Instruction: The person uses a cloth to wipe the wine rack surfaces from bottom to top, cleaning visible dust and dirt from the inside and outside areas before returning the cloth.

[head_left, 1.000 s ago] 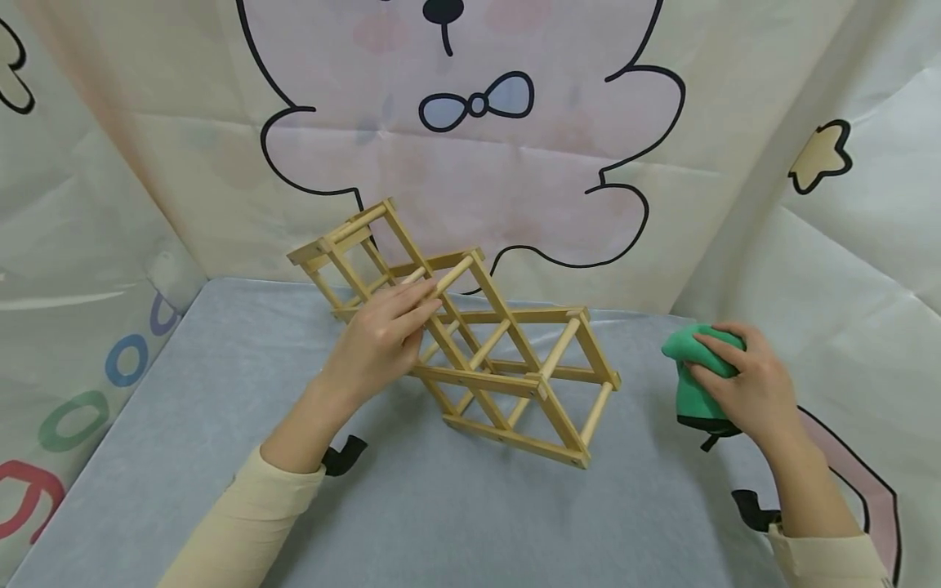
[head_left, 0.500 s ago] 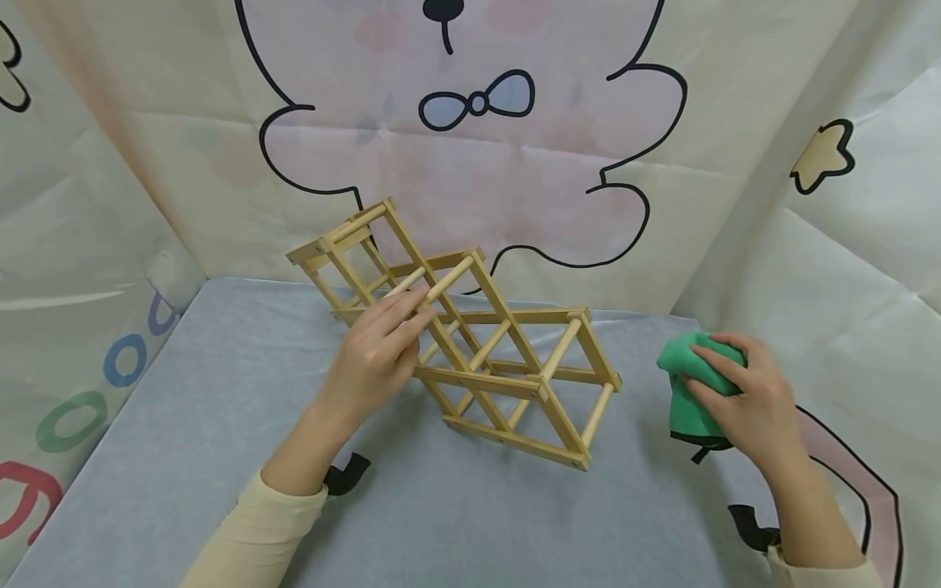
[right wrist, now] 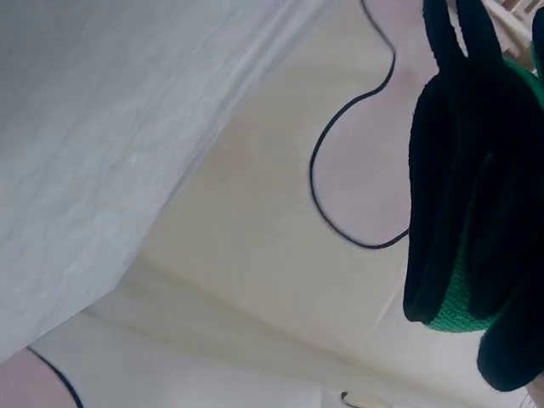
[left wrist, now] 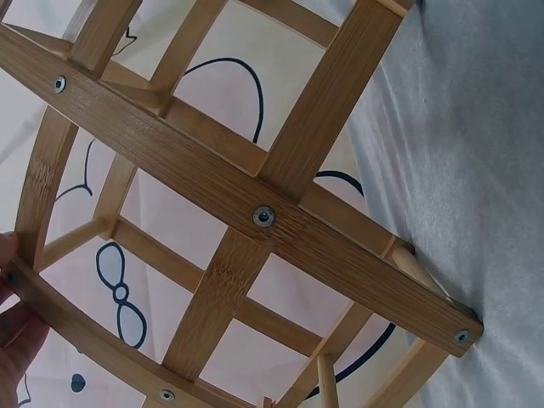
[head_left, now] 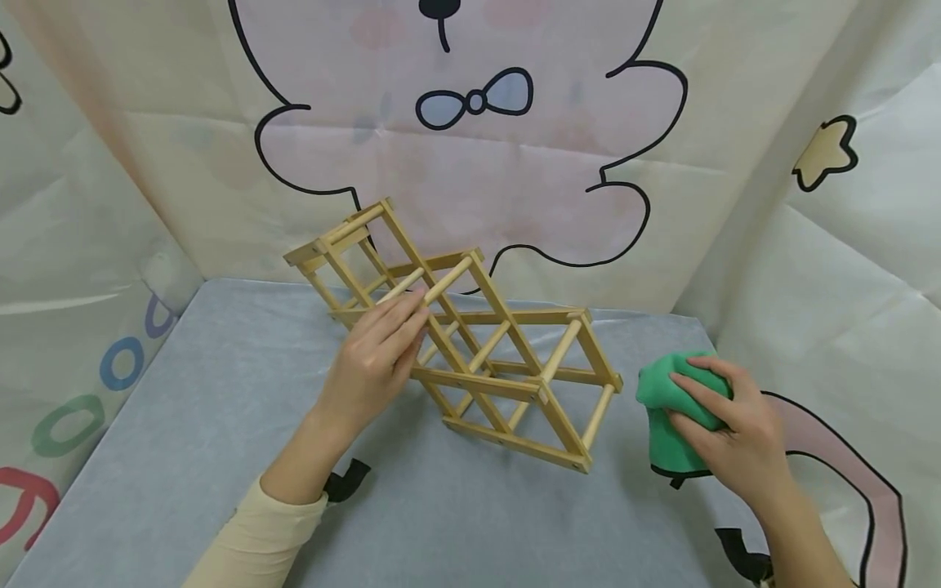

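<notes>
A wooden wine rack (head_left: pixel 478 380) of crossed slats and round dowels stands tilted on the table in the head view. My left hand (head_left: pixel 371 359) grips it at an upper slat near its middle. Close up in the left wrist view, the slats (left wrist: pixel 365 278) show metal screws, and some fingertips (left wrist: pixel 25 344) curl at a slat by the left edge. To the right of the rack, my right hand (head_left: pixel 738 429) holds a bunched green cloth (head_left: pixel 665 441) with black edging and a small loop. Mostly the black edging of this cloth (right wrist: pixel 438 212) shows in the right wrist view.
A pale blue cloth (head_left: pixel 470 523) covers the table. Behind it hangs a light backdrop (head_left: pixel 559 196) with a cartoon animal and bow tie, and printed side sheets (head_left: pixel 867 269) stand left and right. Black straps (head_left: pixel 349 480) show at the wrists.
My right hand has moved left and toward me with the green cloth, closer to the rack. The left hand has shifted slightly down along the rack, which stays in place.
</notes>
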Action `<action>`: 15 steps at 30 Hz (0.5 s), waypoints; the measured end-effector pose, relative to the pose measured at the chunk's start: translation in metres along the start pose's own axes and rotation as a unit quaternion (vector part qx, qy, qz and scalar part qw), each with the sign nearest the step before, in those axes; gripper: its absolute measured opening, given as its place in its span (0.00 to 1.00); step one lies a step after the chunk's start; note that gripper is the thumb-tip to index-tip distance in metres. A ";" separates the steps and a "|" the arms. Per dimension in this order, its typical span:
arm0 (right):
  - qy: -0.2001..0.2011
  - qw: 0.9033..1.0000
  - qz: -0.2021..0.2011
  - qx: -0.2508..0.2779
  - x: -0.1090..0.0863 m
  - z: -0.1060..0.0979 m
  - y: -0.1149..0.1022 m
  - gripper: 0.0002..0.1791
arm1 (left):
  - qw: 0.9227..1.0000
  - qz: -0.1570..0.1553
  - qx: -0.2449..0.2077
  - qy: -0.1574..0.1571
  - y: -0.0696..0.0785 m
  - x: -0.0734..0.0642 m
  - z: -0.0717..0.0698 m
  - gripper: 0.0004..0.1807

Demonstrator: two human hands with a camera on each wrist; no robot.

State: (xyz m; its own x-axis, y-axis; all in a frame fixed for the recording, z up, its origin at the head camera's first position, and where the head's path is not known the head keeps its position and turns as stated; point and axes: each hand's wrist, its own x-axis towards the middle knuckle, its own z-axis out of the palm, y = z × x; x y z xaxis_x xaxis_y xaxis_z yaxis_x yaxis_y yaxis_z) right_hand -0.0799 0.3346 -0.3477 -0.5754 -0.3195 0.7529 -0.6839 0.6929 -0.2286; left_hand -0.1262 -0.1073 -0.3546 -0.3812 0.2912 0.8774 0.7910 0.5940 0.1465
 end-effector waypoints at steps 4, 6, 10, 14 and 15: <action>0.010 0.999 -0.029 0.023 0.000 0.006 -0.017 0.34 | 1.000 -0.006 0.004 0.000 0.001 -0.001 0.000 0.17; 0.014 0.998 -0.043 0.031 0.000 0.010 -0.025 0.32 | 1.000 -0.008 0.005 0.000 0.001 -0.001 0.000 0.17; 0.017 0.997 -0.069 0.034 -0.001 0.016 -0.041 0.30 | 1.000 -0.013 0.002 0.001 0.000 -0.003 0.000 0.17; 0.023 0.995 -0.094 0.034 -0.002 0.022 -0.052 0.28 | 1.000 -0.012 -0.001 0.003 -0.001 -0.003 0.001 0.17; 0.024 0.994 -0.099 0.036 -0.002 0.024 -0.054 0.28 | 1.000 -0.011 -0.002 0.004 -0.001 -0.003 0.001 0.17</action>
State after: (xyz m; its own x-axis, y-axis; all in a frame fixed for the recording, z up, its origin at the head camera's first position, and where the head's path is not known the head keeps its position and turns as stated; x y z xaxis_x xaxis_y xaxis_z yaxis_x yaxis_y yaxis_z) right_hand -0.0527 0.2829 -0.3519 -0.4062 -0.4130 0.8151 -0.8129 0.5707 -0.1159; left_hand -0.1267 -0.1079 -0.3579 -0.3950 0.2709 0.8778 0.7845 0.5967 0.1688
